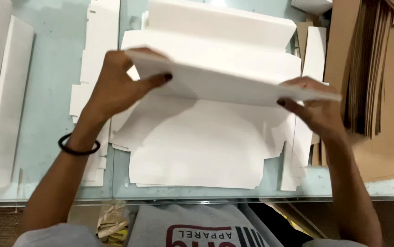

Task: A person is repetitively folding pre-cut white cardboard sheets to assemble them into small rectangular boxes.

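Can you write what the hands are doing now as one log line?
left hand: grips white cardboard sheet | right hand: grips sheet's other end | sheet: lifted above flat white blanks | surface: glass table

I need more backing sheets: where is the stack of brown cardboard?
In the head view, the brown cardboard stack stands on edge at the table's far right, just beyond the right hand.

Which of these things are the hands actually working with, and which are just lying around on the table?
In hand:
white card sheet, pinched by the left hand and right hand
flat white blank right under it

Lying about:
white stack at the left
white boards at the far left
brown cardboard stack at the right
glass table
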